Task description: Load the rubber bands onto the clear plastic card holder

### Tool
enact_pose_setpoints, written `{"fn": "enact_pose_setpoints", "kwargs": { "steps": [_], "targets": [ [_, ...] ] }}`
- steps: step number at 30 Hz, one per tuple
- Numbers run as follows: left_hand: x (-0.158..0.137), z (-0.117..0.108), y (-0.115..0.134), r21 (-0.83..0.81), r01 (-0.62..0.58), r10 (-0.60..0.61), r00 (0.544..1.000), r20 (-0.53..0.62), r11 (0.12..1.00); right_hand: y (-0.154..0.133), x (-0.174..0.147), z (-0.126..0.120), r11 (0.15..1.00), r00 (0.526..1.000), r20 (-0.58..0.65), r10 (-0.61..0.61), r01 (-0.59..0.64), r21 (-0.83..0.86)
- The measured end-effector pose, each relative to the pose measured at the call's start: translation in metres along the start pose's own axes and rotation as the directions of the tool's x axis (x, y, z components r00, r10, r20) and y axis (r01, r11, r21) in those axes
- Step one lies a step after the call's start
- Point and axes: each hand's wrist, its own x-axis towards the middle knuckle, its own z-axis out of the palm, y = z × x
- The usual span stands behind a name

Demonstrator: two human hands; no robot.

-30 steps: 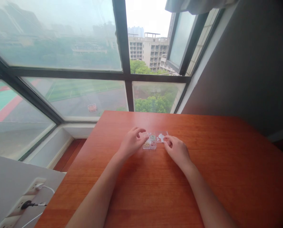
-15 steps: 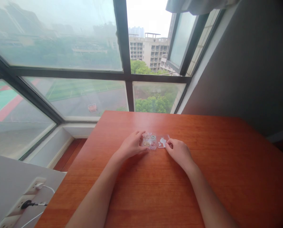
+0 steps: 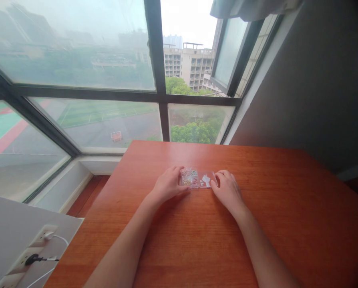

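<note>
A small clear plastic box (image 3: 190, 178) lies opened on the wooden table, with small coloured pieces sorted in its compartments. Its clear lid (image 3: 201, 175) is folded flat to the right and bears a white sticker or label (image 3: 206, 181). My left hand (image 3: 170, 183) grips the box at its left side, thumb on the near edge and fingers on the far one. At the lid's right end is my right hand (image 3: 227, 187), thumb and fingers curved around its edge. What the individual pieces are is too small to make out.
The reddish-brown table (image 3: 179, 240) reaches toward large framed windows (image 3: 119, 124). A grey wall (image 3: 302, 88) rises on the right. At lower left, plugs and cables sit in wall sockets (image 3: 31, 254).
My right hand has gone from a pinch at the lid's right edge to a wider hold around its right end. The left hand and box have shifted slightly right.
</note>
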Motion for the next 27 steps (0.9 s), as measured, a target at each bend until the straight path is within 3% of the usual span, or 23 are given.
{"fn": "enact_pose_setpoints", "kwargs": {
  "steps": [5,12,16,21,27],
  "targets": [
    [0.000,0.001,0.001,-0.001,0.014,-0.014,1.000,-0.009,1.000,-0.002,0.001,0.002,0.998,0.999,-0.037,-0.003,0.005,0.064],
    [0.000,0.001,0.000,0.015,-0.006,0.006,1.000,-0.018,1.000,-0.013,0.000,-0.004,0.927,0.995,0.041,0.094,-0.103,0.362],
    [-0.001,0.002,0.003,-0.003,-0.008,0.008,1.000,-0.007,1.000,-0.027,-0.003,-0.006,0.869,0.999,0.014,-0.046,0.033,0.494],
    [-0.002,0.002,0.005,-0.024,-0.016,0.016,1.000,-0.006,1.000,-0.036,-0.009,-0.004,0.878,0.942,0.040,-0.334,0.295,0.378],
    [-0.002,0.001,0.006,-0.018,-0.023,0.023,1.000,-0.001,1.000,-0.037,-0.011,-0.004,0.877,0.942,0.099,-0.322,0.257,0.405]
  ]
}}
